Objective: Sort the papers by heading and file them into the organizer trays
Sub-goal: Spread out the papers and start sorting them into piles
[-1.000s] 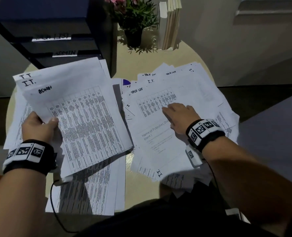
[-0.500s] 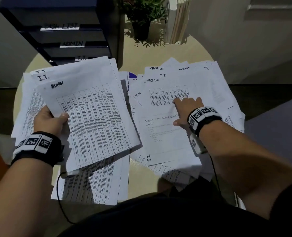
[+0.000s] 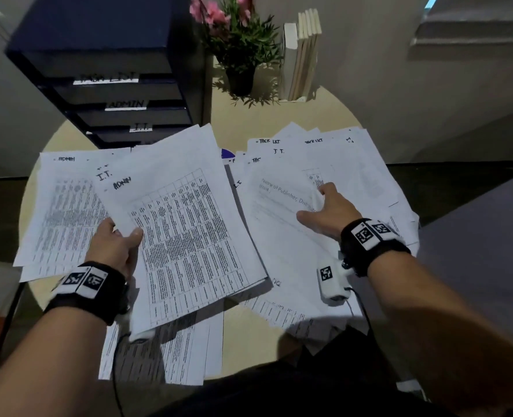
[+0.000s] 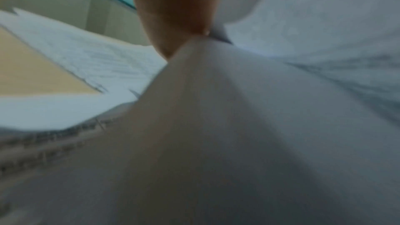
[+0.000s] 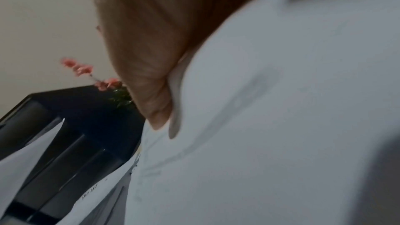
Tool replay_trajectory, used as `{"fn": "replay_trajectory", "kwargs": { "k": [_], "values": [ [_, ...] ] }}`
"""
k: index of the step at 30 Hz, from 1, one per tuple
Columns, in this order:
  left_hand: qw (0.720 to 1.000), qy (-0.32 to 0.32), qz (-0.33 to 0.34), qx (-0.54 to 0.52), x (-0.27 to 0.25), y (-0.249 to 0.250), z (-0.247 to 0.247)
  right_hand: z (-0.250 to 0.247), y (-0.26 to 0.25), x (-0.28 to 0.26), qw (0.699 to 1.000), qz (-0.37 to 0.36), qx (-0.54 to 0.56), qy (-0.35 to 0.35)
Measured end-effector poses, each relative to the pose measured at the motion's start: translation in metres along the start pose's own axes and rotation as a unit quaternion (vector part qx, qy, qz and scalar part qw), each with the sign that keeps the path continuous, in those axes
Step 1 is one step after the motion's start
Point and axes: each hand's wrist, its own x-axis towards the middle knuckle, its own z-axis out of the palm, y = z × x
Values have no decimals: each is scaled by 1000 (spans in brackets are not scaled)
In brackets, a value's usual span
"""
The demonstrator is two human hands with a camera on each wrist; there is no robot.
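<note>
The head camera looks down from above at the round table (image 3: 243, 121), with the black organizer (image 3: 114, 94) at 11 o'clock. The left wrist camera sits very close under blurry paper, facing 12 o'clock. The right wrist camera is low and close, looking up toward 10 o'clock. It shares the organizer (image 5: 71, 126) and pink flowers (image 5: 86, 73) with the head view (image 3: 213, 13).

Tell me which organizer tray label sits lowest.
The I.T. label sits lowest on the black organizer, below the ADMIN label and the topmost TASK LIST label.
</note>
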Motion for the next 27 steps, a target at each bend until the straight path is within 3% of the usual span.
{"fn": "replay_trajectory", "kwargs": {
  "k": [3, 8, 12, 15, 19, 22, 27],
  "values": [
    [996, -46, -48, -55, -7, -9, 17, 7, 9, -8, 996, 41, 71, -23],
    [990, -116, -72, 23, -28, -32, 50, 23, 25, -11, 995, 54, 70, -41],
    [979, -161, -115, 41, -31, -42, 65, 26, 39, -13, 997, 48, 50, 41],
    [975, -158, -152, 30, -41, -38, 83, 27, 50, -11, 988, 67, 121, 72],
    [982, -119, -141, 30, -45, -31, 109, 35, 56, -15, 966, 73, 246, 21],
    [984, -124, -127, 17, -50, -24, 122, 34, 49, -34, 930, 69, 361, -16],
    [987, -142, -19, 74, -67, -19, 133, 35, 47, -38, 908, 67, 402, -97]
  ]
}}
